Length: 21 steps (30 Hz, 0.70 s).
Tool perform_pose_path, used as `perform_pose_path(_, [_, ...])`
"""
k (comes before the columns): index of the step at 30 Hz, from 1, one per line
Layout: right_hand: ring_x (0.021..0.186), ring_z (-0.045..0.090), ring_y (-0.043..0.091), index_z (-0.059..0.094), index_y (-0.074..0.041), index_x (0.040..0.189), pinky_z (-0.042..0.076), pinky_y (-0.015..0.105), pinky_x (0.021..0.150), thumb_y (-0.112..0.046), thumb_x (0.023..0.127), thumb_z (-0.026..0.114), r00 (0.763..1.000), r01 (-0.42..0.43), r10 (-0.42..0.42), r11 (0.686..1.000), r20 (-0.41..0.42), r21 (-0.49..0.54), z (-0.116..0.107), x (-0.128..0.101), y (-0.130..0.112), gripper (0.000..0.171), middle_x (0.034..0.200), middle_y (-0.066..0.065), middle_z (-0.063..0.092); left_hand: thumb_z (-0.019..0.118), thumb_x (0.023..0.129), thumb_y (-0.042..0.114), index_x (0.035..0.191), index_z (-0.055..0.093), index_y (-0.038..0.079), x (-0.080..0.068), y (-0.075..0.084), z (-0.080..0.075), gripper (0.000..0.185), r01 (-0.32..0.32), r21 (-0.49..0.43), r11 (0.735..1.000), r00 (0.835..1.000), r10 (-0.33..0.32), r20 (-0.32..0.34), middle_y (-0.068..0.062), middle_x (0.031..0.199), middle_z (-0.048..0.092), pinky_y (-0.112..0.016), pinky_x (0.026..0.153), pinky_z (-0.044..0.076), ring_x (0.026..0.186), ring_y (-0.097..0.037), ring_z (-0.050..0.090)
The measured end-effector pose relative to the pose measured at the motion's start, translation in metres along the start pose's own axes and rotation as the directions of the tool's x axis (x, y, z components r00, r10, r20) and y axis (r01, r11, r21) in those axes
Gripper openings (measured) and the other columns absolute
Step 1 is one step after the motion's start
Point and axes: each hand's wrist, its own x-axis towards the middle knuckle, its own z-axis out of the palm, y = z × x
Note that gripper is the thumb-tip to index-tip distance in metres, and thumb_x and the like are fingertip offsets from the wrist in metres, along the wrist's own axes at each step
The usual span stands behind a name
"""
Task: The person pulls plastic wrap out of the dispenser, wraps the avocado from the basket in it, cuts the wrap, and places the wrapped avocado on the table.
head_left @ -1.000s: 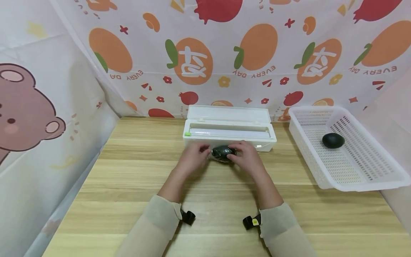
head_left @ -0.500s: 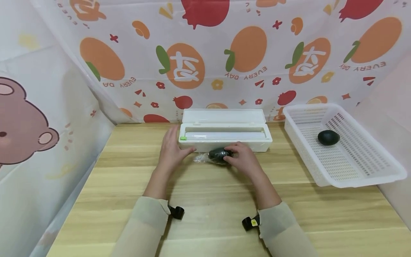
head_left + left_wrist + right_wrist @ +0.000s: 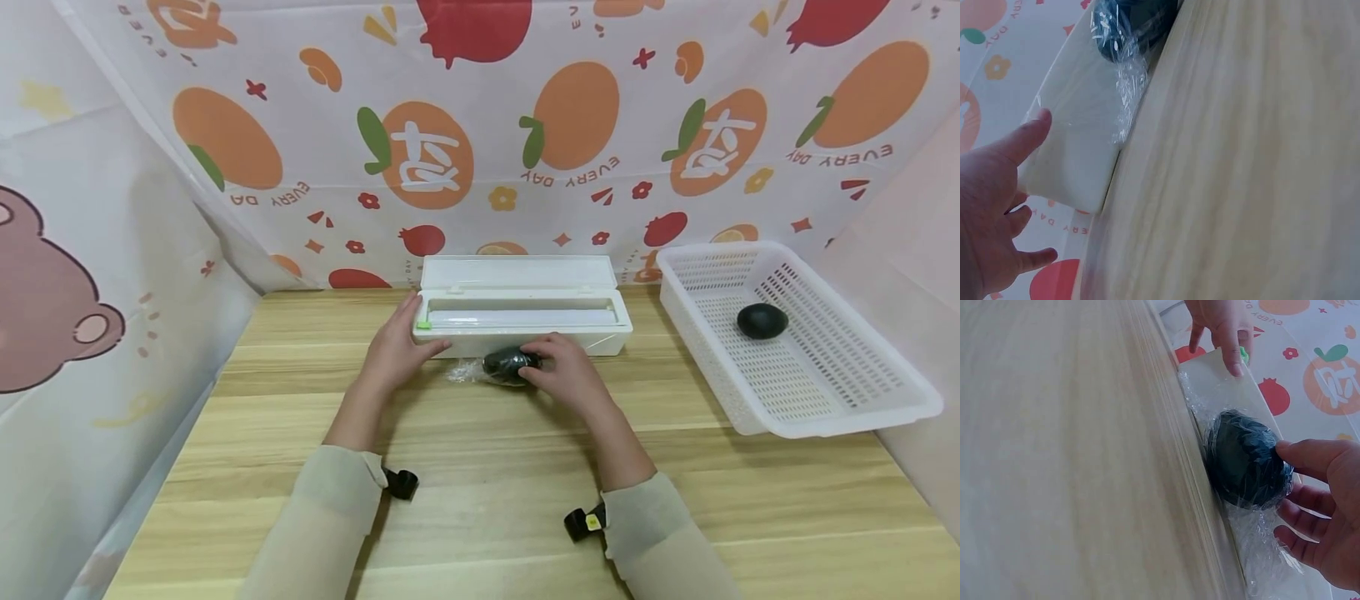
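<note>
A dark avocado wrapped in cling film point(image 3: 504, 364) point(image 3: 1244, 459) point(image 3: 1129, 25) lies on the wooden table against the front of a white cling-film dispenser box point(image 3: 525, 271) point(image 3: 1079, 150) whose lid stands open. My right hand point(image 3: 566, 371) point(image 3: 1322, 506) grips the wrapped fruit, thumb on top and fingers curled behind it. A loose tail of film point(image 3: 461, 372) trails off to the fruit's left. My left hand point(image 3: 397, 346) point(image 3: 991, 200) point(image 3: 1219, 322) rests at the box's left end with straight fingers, the thumb against its front wall.
A white perforated basket point(image 3: 705, 350) stands at the right and holds a second, bare dark avocado point(image 3: 761, 321). Fruit-print curtains close off the back and both sides. Bare wooden table point(image 3: 480, 500) stretches from the hands to the near edge.
My left hand has let go of the wrapped avocado and moved left to the end of the dispenser box. The right hand stays on the fruit.
</note>
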Motion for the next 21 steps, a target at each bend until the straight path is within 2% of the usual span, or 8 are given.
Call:
perform_pose_path(6, [0.113, 0.060, 0.026, 0.071, -0.012, 0.117, 0.048, 0.043, 0.099, -0.026, 0.087, 0.076, 1.000, -0.001, 0.001, 1.000, -0.007, 0.008, 0.000, 0.002, -0.002, 0.034, 0.122, 0.004, 0.064, 0.084, 0.074, 0.046, 0.155, 0.031, 0.020, 0.007, -0.008, -0.004, 0.100, -0.022, 0.002, 1.000, 1.000, 0.023, -0.017, -0.005, 0.163, 0.023, -0.053, 0.114, 0.031, 0.147, -0.029, 0.028])
perform_pose_path(13, [0.112, 0.060, 0.026, 0.071, -0.012, 0.119, 0.049, 0.043, 0.097, -0.026, 0.086, 0.077, 1.000, 0.011, -0.011, 1.000, -0.005, 0.006, -0.001, 0.003, -0.001, 0.036, 0.122, 0.004, 0.065, 0.086, 0.070, 0.048, 0.153, 0.037, 0.017, 0.009, -0.012, -0.006, 0.100, -0.058, 0.028, 0.998, 0.998, 0.059, -0.021, -0.003, 0.161, 0.028, -0.050, 0.113, 0.034, 0.147, -0.026, 0.031])
perform_pose_path(21, [0.120, 0.056, 0.026, 0.070, -0.013, 0.121, 0.045, 0.045, 0.103, -0.030, 0.085, 0.077, 1.000, -0.016, 0.016, 1.000, -0.012, 0.015, -0.001, -0.002, 0.001, 0.040, 0.126, 0.003, 0.063, 0.087, 0.070, 0.045, 0.152, 0.039, 0.017, 0.009, -0.015, -0.001, 0.099, -0.059, -0.036, 0.998, 0.998, 0.058, -0.021, -0.002, 0.161, 0.030, -0.049, 0.115, 0.032, 0.147, -0.026, 0.030])
